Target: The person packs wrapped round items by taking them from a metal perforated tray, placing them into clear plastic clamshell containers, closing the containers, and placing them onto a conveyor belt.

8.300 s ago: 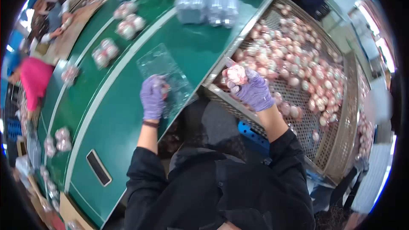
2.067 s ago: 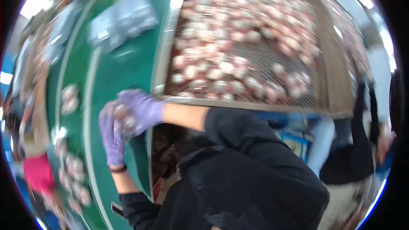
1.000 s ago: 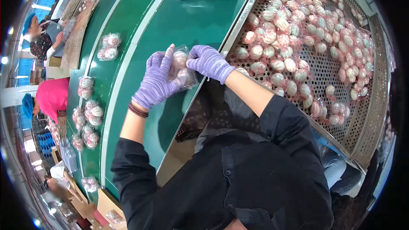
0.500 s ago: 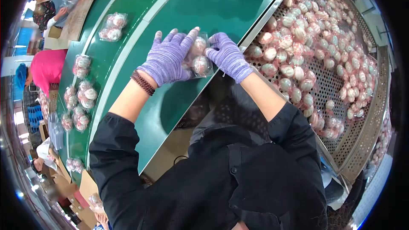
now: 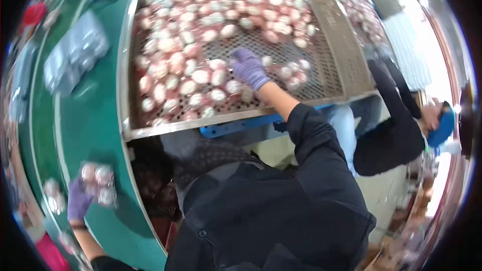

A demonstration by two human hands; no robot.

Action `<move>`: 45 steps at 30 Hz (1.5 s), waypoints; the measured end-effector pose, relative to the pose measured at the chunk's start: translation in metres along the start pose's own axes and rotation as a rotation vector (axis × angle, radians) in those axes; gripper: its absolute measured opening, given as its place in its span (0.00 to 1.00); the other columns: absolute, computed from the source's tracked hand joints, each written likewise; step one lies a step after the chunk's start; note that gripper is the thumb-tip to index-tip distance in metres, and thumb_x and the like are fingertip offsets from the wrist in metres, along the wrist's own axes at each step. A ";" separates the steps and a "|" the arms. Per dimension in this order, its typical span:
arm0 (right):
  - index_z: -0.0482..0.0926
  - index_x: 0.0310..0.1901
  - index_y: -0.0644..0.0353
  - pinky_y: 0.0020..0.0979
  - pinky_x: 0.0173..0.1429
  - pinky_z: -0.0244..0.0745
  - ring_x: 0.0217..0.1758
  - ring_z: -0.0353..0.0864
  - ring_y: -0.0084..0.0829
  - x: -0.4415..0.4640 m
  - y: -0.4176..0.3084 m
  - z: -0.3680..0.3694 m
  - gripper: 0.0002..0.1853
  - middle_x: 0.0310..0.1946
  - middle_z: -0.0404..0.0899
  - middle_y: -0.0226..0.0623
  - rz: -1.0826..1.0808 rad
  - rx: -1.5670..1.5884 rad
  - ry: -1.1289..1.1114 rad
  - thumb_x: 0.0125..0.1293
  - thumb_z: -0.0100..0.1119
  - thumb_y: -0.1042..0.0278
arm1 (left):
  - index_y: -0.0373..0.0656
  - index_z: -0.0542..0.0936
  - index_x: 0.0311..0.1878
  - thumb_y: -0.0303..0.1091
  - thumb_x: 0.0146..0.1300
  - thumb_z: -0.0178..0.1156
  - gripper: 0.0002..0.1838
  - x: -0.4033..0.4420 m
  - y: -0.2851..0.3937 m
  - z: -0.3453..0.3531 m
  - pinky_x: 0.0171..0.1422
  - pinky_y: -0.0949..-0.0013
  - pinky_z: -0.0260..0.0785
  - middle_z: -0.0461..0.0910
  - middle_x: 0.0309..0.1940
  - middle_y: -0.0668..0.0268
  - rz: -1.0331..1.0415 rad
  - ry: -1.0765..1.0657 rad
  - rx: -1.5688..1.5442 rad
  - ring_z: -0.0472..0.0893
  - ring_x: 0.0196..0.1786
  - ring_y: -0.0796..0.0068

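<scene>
My left hand point(image 5: 79, 199), in a purple knit glove, grips the near left edge of a clear plastic pack point(image 5: 105, 196) over the green conveyor belt point(image 5: 93, 130). Several white, egg-shaped pieces with red-printed wrap show inside the pack. My right hand point(image 5: 248, 68), gloved the same way, is in the perforated metal tray point(image 5: 329, 78), beside a heap of loose wrapped egg-shaped pieces point(image 5: 201, 76). Its fingers point down and are blurred, so what they touch is hidden. A small cluster of wrapped pieces point(image 5: 293, 74) lies just right of that hand.
Stacks of clear plastic trays point(image 5: 78, 52) lie farther up the belt. Another pack point(image 5: 54, 195) rests left of my left hand. The tray's raised metal rim point(image 5: 165, 129) runs along my side. A co-worker point(image 5: 396, 125) in dark clothes and a blue cap is at the right.
The view has turned right toward the tray. My hands, together around the pack before, are now far apart: the left stays with a pack over the belt, the right has moved into the tray.
</scene>
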State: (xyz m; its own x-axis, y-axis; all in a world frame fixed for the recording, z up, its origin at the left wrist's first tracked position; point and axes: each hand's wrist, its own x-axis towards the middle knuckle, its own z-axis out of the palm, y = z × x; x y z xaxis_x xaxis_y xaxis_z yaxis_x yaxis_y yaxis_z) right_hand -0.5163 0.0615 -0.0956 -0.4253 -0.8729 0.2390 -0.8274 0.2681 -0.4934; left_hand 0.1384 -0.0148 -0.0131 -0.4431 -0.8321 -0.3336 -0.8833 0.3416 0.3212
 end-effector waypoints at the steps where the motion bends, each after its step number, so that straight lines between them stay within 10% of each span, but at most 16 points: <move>1: 0.80 0.41 0.58 0.38 0.50 0.72 0.42 0.79 0.44 0.002 0.048 -0.018 0.16 0.40 0.80 0.45 0.069 -0.194 0.042 0.52 0.58 0.60 | 0.36 0.70 0.53 0.53 0.53 0.65 0.33 -0.003 -0.019 0.003 0.52 0.65 0.67 0.75 0.40 0.60 -0.022 -0.065 -0.132 0.73 0.45 0.66; 4: 0.80 0.42 0.64 0.41 0.48 0.74 0.42 0.80 0.45 -0.008 0.156 -0.079 0.25 0.40 0.79 0.50 0.497 -0.576 -0.034 0.51 0.61 0.50 | 0.36 0.71 0.53 0.58 0.56 0.62 0.34 -0.010 0.021 -0.016 0.44 0.73 0.67 0.74 0.40 0.68 -0.431 -0.136 -0.628 0.71 0.41 0.79; 6: 0.78 0.46 0.61 0.40 0.49 0.74 0.41 0.79 0.45 -0.014 0.149 -0.120 0.28 0.40 0.80 0.50 0.980 -0.232 -0.082 0.53 0.62 0.43 | 0.38 0.72 0.54 0.57 0.58 0.60 0.32 -0.009 0.005 -0.002 0.42 0.73 0.69 0.75 0.41 0.68 -0.329 -0.118 -0.852 0.73 0.40 0.79; 8: 0.76 0.51 0.58 0.39 0.47 0.74 0.39 0.80 0.40 -0.035 0.255 -0.090 0.33 0.41 0.80 0.43 1.092 0.755 -0.022 0.54 0.61 0.37 | 0.40 0.72 0.54 0.54 0.59 0.60 0.29 -0.009 0.006 0.001 0.41 0.73 0.70 0.76 0.42 0.68 -0.361 -0.147 -1.083 0.75 0.40 0.78; 11: 0.77 0.45 0.54 0.36 0.39 0.76 0.32 0.78 0.31 -0.037 0.176 -0.124 0.24 0.35 0.80 0.31 1.330 0.829 -0.052 0.58 0.59 0.41 | 0.41 0.72 0.54 0.53 0.59 0.60 0.29 -0.020 0.040 0.001 0.41 0.72 0.72 0.76 0.42 0.67 -0.476 -0.107 -1.219 0.77 0.41 0.75; 16: 0.80 0.43 0.60 0.27 0.31 0.72 0.27 0.78 0.25 -0.071 0.362 -0.078 0.14 0.32 0.81 0.31 0.839 0.635 -0.408 0.67 0.50 0.59 | 0.33 0.71 0.53 0.37 0.57 0.60 0.24 -0.041 0.037 0.018 0.50 0.64 0.73 0.77 0.46 0.58 -0.474 -0.120 -1.403 0.78 0.47 0.66; 18: 0.77 0.49 0.63 0.35 0.39 0.74 0.37 0.77 0.29 -0.057 0.386 -0.080 0.18 0.38 0.80 0.36 0.429 0.006 -0.518 0.65 0.53 0.59 | 0.35 0.75 0.50 0.35 0.52 0.64 0.23 -0.044 0.070 0.009 0.53 0.66 0.72 0.77 0.47 0.58 -0.491 -0.016 -1.368 0.78 0.48 0.66; 22: 0.73 0.49 0.64 0.35 0.47 0.73 0.42 0.78 0.34 -0.040 0.266 -0.081 0.30 0.42 0.79 0.41 0.559 0.393 -0.423 0.44 0.71 0.59 | 0.32 0.72 0.54 0.45 0.52 0.66 0.31 -0.046 0.081 0.012 0.55 0.69 0.69 0.77 0.48 0.61 -0.269 -0.060 -1.279 0.77 0.47 0.72; 25: 0.69 0.50 0.66 0.34 0.43 0.74 0.40 0.76 0.33 -0.033 0.221 -0.090 0.38 0.41 0.77 0.39 0.477 0.102 -0.426 0.36 0.77 0.61 | 0.34 0.73 0.54 0.46 0.52 0.67 0.31 -0.057 0.086 0.022 0.55 0.68 0.69 0.77 0.47 0.63 -0.255 0.011 -1.340 0.76 0.47 0.72; 31: 0.73 0.49 0.54 0.35 0.39 0.77 0.36 0.78 0.32 -0.020 0.274 -0.084 0.17 0.45 0.75 0.34 0.563 1.157 -0.498 0.57 0.62 0.64 | 0.37 0.76 0.54 0.48 0.56 0.62 0.28 -0.080 0.094 0.036 0.59 0.69 0.67 0.77 0.50 0.64 -0.070 0.279 -1.509 0.75 0.52 0.74; 36: 0.67 0.61 0.57 0.34 0.54 0.73 0.51 0.75 0.33 0.032 0.032 -0.129 0.25 0.53 0.73 0.33 0.265 1.188 -0.608 0.64 0.54 0.59 | 0.43 0.74 0.56 0.41 0.59 0.61 0.23 -0.044 0.006 0.026 0.47 0.64 0.76 0.77 0.49 0.64 -0.213 0.813 -1.915 0.78 0.46 0.72; 41: 0.72 0.54 0.64 0.34 0.59 0.69 0.52 0.75 0.35 0.053 -0.215 -0.094 0.27 0.51 0.74 0.40 -0.214 0.775 -0.939 0.53 0.59 0.58 | 0.29 0.77 0.42 0.50 0.48 0.66 0.30 -0.001 -0.082 -0.010 0.43 0.61 0.71 0.81 0.34 0.50 -0.787 1.268 -1.015 0.81 0.39 0.55; 45: 0.69 0.55 0.64 0.31 0.55 0.72 0.48 0.76 0.30 0.044 -0.337 0.011 0.32 0.48 0.76 0.37 -0.409 1.036 -1.289 0.50 0.65 0.57 | 0.23 0.63 0.57 0.50 0.49 0.64 0.43 0.000 -0.101 0.011 0.53 0.57 0.70 0.75 0.48 0.40 -1.134 1.385 -0.555 0.77 0.50 0.45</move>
State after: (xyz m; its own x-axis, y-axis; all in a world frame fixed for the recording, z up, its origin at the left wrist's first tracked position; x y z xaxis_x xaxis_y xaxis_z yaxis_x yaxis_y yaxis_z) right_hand -0.2523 -0.0715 0.0720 0.7208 -0.6916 -0.0462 -0.0104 0.0558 -0.9984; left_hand 0.2260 -0.0444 -0.0556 0.9155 -0.3471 0.2034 -0.3600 -0.4812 0.7992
